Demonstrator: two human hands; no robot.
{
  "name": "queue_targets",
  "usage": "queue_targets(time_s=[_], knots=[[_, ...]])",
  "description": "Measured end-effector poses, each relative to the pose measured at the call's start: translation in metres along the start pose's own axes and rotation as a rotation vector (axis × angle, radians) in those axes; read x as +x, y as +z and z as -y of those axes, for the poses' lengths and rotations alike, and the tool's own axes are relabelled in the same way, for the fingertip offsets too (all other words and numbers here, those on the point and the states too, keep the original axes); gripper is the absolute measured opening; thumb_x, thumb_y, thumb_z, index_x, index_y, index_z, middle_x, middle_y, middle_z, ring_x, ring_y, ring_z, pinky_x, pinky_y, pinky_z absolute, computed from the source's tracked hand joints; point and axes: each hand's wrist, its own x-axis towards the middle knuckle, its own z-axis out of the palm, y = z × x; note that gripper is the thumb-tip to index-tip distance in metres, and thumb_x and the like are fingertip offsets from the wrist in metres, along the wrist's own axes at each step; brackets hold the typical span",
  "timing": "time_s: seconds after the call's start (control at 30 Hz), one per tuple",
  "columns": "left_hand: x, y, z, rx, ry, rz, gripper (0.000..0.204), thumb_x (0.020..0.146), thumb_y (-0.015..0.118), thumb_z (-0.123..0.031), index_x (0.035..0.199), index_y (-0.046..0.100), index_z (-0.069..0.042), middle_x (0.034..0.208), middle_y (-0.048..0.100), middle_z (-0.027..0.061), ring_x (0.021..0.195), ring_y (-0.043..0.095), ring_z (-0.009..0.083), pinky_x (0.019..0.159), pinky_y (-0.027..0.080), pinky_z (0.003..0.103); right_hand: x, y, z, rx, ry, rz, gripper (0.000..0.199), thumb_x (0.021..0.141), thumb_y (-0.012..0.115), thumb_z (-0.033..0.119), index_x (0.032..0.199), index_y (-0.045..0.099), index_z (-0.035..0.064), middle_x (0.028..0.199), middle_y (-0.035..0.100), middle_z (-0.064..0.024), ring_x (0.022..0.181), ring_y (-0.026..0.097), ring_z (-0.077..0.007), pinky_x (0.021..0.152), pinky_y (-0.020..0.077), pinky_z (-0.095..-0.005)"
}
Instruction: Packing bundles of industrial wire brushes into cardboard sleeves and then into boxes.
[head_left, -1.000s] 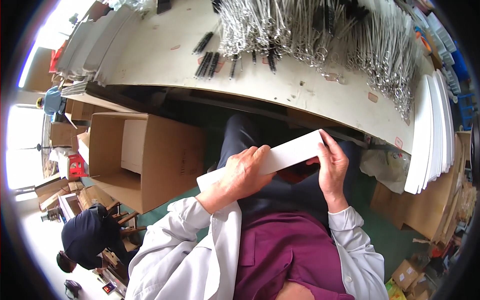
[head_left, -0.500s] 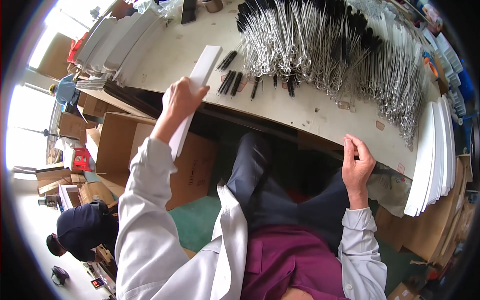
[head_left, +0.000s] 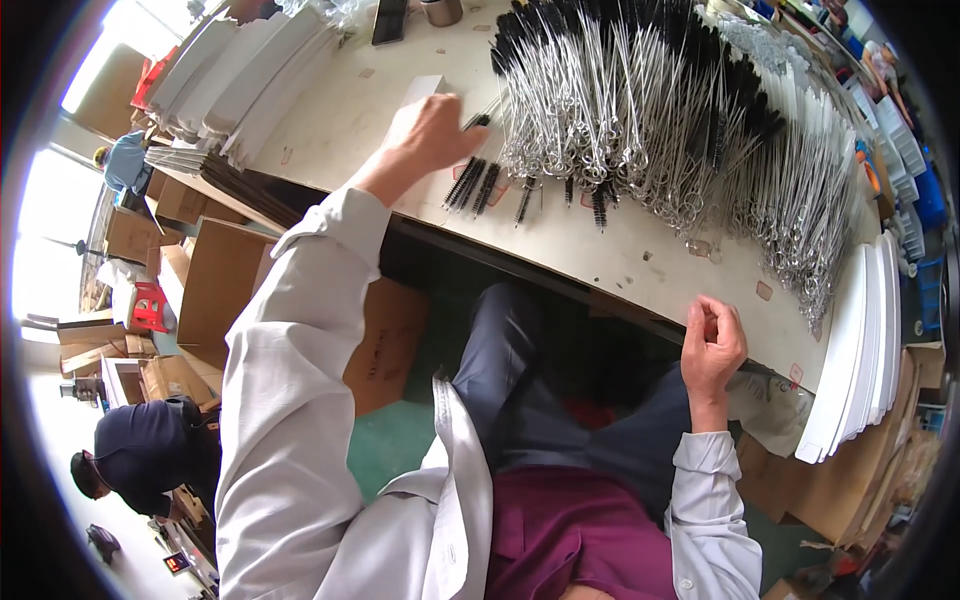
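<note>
My left hand (head_left: pixel 425 140) is over the far left of the table, its fingers closed around a long narrow white box (head_left: pixel 425 86). Only the box's far end shows; my hand and sleeve cover the rest. Just right of that hand lie small black-bristled brushes (head_left: pixel 470 186), some partly hidden by it. My right hand (head_left: pixel 713 345) is by the table's near edge, fingers curled in, with nothing visible in it. A large heap of wire-handled brushes (head_left: pixel 610 110), with looped ends and black bristles, covers the far middle and right of the table.
Long white pieces are stacked at the table's left (head_left: pixel 235 75) and right end (head_left: pixel 855 350). A phone (head_left: pixel 389 20) and a metal cup (head_left: pixel 441 11) stand at the back. Below left is an open cardboard carton (head_left: pixel 385 350). A person in dark clothes (head_left: pixel 150 450) bends at far left.
My left hand has moved forward and right over the table with the white box, now mostly covered. My right hand stays near the edge, its fingers curled more. The whole view has shifted slightly.
</note>
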Motion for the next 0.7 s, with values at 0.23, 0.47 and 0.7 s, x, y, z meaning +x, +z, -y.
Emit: queue_targets(time_s=[0.23, 0.47, 0.7], knots=[[0.023, 0.004, -0.015, 0.078, -0.150, 0.211, 0.051, 0.075, 0.074, -0.043, 0.088, 0.071, 0.007, 0.088, 0.072, 0.0258, 0.082, 0.071, 0.0379, 0.080, 0.057, 0.045, -0.001, 0.002, 0.000, -0.022, -0.021, -0.003, 0.008, 0.091, 0.073, 0.006, 0.098, 0.071, 0.0024, 0.082, 0.067, -0.0061, 0.063, 0.060, -0.0164, 0.058, 0.0492, -0.0291], [0.031, 0.007, -0.011, -0.002, -0.070, 0.241, 0.034, 0.075, 0.071, -0.029, 0.078, 0.074, 0.005, 0.079, 0.073, 0.0233, 0.073, 0.072, 0.0334, 0.073, 0.058, 0.043, 0.001, -0.002, -0.001, 0.064, 0.117, 0.040, 0.010, 0.091, 0.073, 0.006, 0.100, 0.072, 0.0019, 0.085, 0.068, -0.0077, 0.067, 0.063, -0.0178, 0.061, 0.0505, -0.0283], [0.038, -0.001, -0.011, -0.188, -0.211, 0.382, 0.031, 0.078, 0.069, -0.022, 0.074, 0.071, 0.009, 0.065, 0.070, 0.0179, 0.052, 0.071, 0.0272, 0.056, 0.060, 0.037, 0.065, 0.017, 0.070, 0.040, -0.437, 0.133, 0.014, 0.087, 0.076, 0.003, 0.100, 0.072, 0.0005, 0.094, 0.071, -0.0128, 0.083, 0.069, -0.0288, 0.073, 0.0566, -0.0366]])
